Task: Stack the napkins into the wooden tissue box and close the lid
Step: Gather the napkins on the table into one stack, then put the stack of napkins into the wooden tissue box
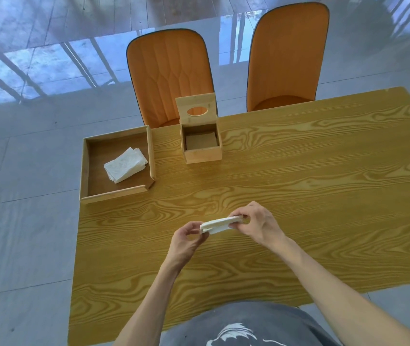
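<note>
White paper: small stack of napkins, held flat above the table, clear of the surface. Pinched at its left end by the left hand, fingers curled under and thumb over the edge; gripped at its right end by the right hand, fingers closed narrow across the top. Two-ended hold probably meant to square the edges and keep the loose sheets from fanning before the drop.

Pale wood: tissue box, on the far side of the table, well apart from the hands. Lid swung up and back, standing near upright behind the opening, oval dispensing hole facing the camera. Interior open to view; a flat brownish panel on the floor, napkins inside not discernible. Lid left raised presumably to keep the mouth free for loading.

Wood, darker floor: shallow tray, at the table's left edge, overhanging it, just left of the box. One corner of the rim gapped. Second stack of napkins inside, slightly fanned, untouched.

Orange upholstery: two chairs, beyond the far edge of the table, unoccupied.

Status, judged: loading barely begun; held stack to go first, tray stack after, lid last.
</note>
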Demonstrator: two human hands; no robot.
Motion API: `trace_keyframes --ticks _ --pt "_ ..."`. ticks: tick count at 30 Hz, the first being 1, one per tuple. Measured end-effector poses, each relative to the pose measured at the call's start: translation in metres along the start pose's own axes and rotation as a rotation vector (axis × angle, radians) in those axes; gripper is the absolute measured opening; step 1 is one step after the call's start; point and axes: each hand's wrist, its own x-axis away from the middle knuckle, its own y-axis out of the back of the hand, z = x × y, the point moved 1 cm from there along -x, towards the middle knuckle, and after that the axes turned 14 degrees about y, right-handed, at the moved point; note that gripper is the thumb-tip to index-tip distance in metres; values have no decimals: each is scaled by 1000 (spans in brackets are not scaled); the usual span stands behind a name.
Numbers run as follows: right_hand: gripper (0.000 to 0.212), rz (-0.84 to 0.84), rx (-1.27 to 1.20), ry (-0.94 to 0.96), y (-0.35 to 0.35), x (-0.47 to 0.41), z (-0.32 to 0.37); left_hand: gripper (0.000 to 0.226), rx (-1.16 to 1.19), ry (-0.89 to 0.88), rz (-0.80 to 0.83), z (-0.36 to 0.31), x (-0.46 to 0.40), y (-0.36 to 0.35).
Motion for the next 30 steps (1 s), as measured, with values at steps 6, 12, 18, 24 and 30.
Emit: trace_keyframes --ticks 6,12,18,24,30 --pt "21 37 23 49 -6 4 -3 28 -277 -143 -117 -3 3 -3" --pt "19 -4 -22 26 -1 5 -3 15 -221 -122 -105 -17 -1 -6" --pt "24 -79 -64 81 32 -40 7 10 -256 -223 -128 -73 -22 12" --pt "27 -232 66 226 76 -129 15 31 -280 -375 -237 -165 -49 44" --pt "26 -364 118 250 93 -193 19 28 -242 -421 -320 -218 -86 64"
